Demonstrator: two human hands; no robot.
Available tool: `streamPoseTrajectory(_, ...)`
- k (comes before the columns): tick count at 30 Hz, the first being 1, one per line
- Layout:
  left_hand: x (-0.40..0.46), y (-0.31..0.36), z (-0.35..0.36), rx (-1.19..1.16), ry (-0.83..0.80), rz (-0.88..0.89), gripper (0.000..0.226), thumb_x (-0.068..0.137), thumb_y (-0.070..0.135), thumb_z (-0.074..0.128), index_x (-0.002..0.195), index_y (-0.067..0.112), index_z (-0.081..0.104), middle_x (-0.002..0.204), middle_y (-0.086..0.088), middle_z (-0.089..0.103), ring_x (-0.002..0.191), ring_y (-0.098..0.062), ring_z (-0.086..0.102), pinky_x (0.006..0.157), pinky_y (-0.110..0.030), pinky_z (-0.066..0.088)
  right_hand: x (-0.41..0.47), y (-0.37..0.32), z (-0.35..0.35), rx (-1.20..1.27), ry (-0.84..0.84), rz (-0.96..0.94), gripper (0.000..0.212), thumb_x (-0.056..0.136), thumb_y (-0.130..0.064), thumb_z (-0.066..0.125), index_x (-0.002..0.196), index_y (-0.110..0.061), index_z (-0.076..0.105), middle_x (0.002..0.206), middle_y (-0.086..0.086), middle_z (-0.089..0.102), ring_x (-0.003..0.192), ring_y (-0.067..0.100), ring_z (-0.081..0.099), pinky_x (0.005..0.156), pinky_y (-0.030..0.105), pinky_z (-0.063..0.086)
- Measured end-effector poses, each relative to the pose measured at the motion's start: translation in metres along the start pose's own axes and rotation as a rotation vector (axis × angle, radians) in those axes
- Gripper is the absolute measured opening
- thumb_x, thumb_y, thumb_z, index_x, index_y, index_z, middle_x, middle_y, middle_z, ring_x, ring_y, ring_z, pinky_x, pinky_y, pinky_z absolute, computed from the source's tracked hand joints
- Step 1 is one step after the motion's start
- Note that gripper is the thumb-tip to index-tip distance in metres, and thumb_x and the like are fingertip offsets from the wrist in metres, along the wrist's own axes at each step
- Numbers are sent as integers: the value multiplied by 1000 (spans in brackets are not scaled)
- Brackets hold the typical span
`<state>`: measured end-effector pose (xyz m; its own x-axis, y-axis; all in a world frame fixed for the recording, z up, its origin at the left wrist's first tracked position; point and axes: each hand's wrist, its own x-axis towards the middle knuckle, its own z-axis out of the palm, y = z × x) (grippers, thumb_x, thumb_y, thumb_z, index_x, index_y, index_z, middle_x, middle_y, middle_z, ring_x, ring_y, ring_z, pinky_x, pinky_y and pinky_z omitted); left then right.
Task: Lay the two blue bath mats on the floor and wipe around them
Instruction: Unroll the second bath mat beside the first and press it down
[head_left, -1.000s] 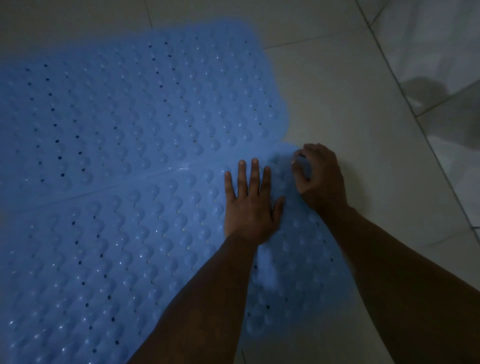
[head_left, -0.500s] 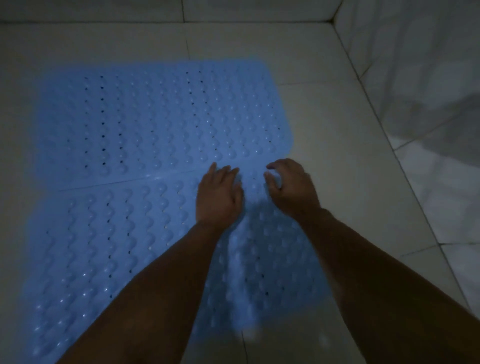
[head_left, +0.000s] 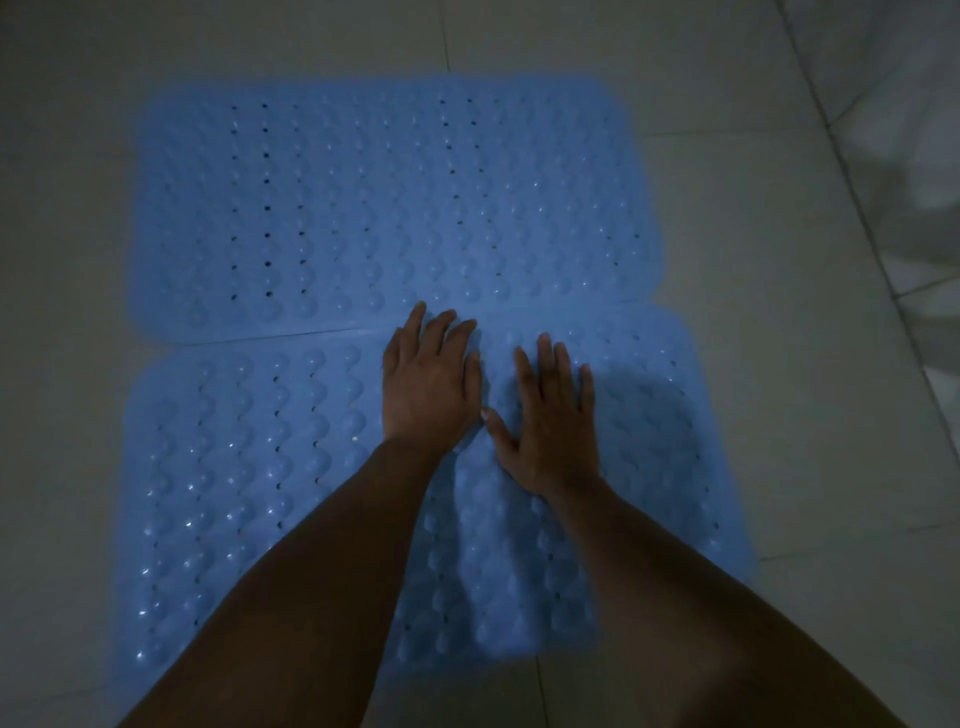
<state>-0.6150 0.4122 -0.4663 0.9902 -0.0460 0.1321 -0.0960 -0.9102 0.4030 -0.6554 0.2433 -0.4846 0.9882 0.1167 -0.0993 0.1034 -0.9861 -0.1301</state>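
While flattening the near mat (head_left: 234, 493) at frame centre: left hand (head_left: 428, 387) and right hand (head_left: 553, 421) pressing palm-down, fingers straight, gripping nothing.

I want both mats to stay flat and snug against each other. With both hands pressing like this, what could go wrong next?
1. The near mat meets the far mat at a seam; the left hand presses right beside it, so a forward push might slide one edge over the other.
2. The right hand lies flat near a rippled-looking patch; lifting off early may leave it raised.
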Motion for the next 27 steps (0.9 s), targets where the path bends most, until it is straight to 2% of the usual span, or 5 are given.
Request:
streamPoseTrajectory(14, 12, -10, 1, 6, 4, 3, 43, 105, 38, 40, 136, 18, 62, 147, -6, 57, 152, -31, 32, 117, -54, 34, 3, 2, 4, 25, 38, 16, 82, 98, -68, 35, 163, -20, 22, 173, 10, 5, 160, 29, 4, 126, 57, 10)
streamPoseTrajectory(21, -15, -6, -7, 18, -2, 11, 45, 105, 36, 40, 140, 17, 60, 150, -8, 55, 153, -33, 30, 119, -57, 32, 7, -1, -6, 102, -54, 23, 82, 96, -71, 29, 162, -24, 21, 173, 7, 5, 160, 26, 3, 128, 54, 5)
streamPoseTrajectory(23, -25, -3, -8, 14, -5, 23, 47, 104, 36, 39, 142, 16, 60, 151, -10, 54, 154, -35, 30, 120, -59, 30, 12, 1, -17, 195, -84, 41, 77, 95, -65, 27, 158, -21, 35, 171, 9, 19, 158, 27, 18, 126, 55, 16)
streamPoseTrajectory(25, -31, 3, -6, 27, -45, 40, 51, 105, 37, 36, 146, 15, 56, 156, -12, 48, 156, -36, 25, 122, -62, 25, 20, 9, -32, 298, -11, 36, 67, 94, -55, 33, 146, -16, 55, 157, 13, 47, 145, 32, 45, 116, 56, 38)
streamPoseTrajectory(27, -32, 13, 2, 56, -127, 74, 57, 103, 39, 31, 152, 15, 49, 163, -13, 39, 158, -38, 16, 123, -66, 19, 30, 20, -49, 326, 74, 0, 54, 96, -44, 43, 136, -14, 63, 140, 13, 62, 132, 34, 56, 106, 52, 49)
